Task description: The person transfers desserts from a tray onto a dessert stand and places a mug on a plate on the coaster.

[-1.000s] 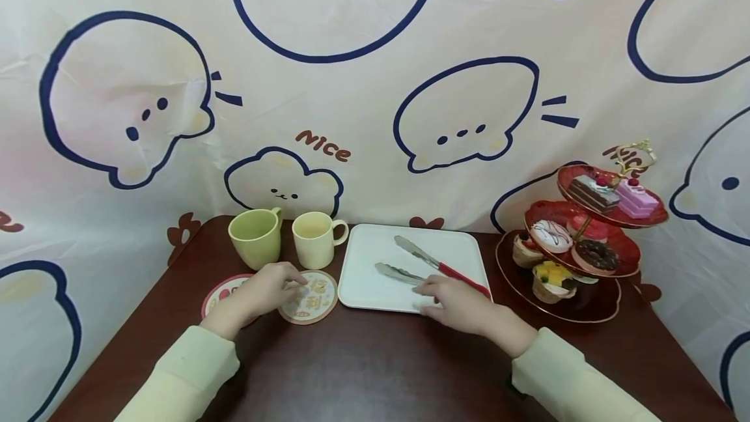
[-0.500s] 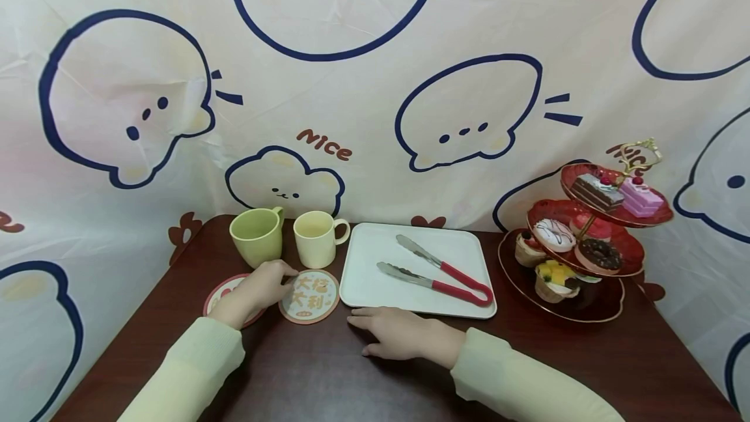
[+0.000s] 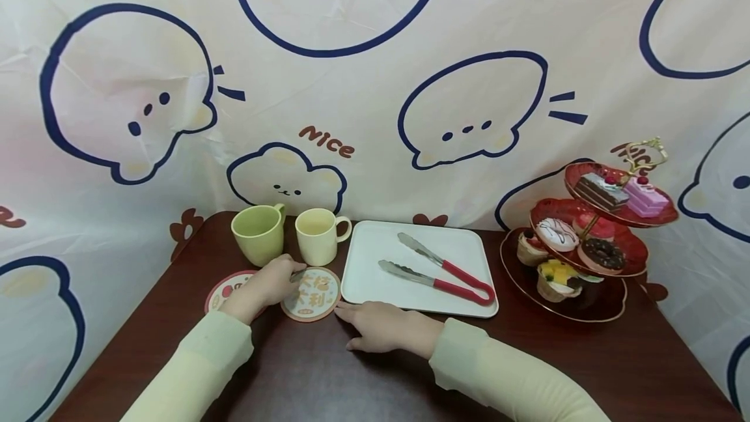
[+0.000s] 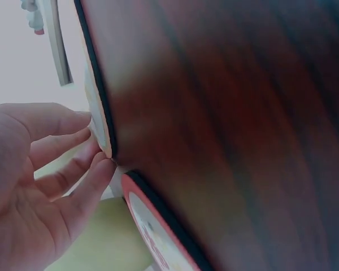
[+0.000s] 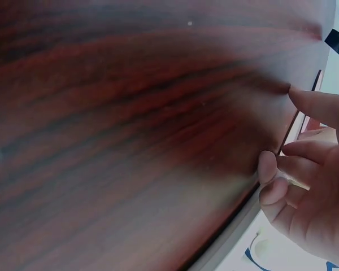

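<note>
A round coaster with an orange rim and printed characters [image 3: 313, 297] lies flat on the dark wood table. My left hand [image 3: 268, 286] touches its left edge with the fingertips; in the left wrist view, the same hand [image 4: 51, 175] has its fingertips right at the coaster's rim [image 4: 101, 107]. On the other side, the index finger of my right hand [image 3: 381, 327] reaches the coaster's lower right edge, fingers extended and the palm low over the table. A red-rimmed coaster [image 3: 225, 288] is partly hidden beneath my left hand and wrist.
Behind the coasters stand a green mug [image 3: 260, 236] and a pale yellow mug [image 3: 316, 239]. Red-handled tongs [image 3: 448, 272] lie on a white tray [image 3: 366, 239]. At the right rises a three-tier red stand [image 3: 551, 210] with cakes, donuts and tarts.
My right hand has moved from over the tongs, leftward past the tray's front edge, to the coaster's right edge. My left hand has stayed at the coaster's left edge, shifting slightly.
</note>
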`<control>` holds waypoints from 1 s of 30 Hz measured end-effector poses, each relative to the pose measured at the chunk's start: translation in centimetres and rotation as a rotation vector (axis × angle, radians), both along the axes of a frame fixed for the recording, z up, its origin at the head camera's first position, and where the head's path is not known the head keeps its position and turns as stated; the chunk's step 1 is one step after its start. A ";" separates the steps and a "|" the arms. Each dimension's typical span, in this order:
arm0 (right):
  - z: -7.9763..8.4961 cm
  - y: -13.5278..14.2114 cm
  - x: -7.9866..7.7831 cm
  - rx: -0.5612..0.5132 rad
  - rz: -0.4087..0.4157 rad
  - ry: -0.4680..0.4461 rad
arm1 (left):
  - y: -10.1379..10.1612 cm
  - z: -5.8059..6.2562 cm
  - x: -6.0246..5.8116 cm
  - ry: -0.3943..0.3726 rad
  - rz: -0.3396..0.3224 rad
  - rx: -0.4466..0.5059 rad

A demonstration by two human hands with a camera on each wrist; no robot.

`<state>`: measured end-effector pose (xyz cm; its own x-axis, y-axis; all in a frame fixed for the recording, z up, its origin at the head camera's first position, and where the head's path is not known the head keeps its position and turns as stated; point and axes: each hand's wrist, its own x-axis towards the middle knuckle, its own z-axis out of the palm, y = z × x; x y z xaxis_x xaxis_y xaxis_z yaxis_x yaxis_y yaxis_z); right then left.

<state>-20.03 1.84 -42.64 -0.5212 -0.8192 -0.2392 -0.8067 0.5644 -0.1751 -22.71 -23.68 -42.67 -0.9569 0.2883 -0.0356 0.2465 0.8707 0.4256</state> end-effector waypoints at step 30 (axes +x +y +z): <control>0.2 2.8 1.3 -0.037 0.020 -0.080 | 1.2 1.5 3.8 -0.160 0.004 0.043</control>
<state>-18.76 4.61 -42.48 -0.4849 -0.8384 -0.2488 -0.8004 0.5401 -0.2602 -18.90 -22.52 -41.16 -0.9411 0.2893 -0.1748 0.1695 0.8514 0.4963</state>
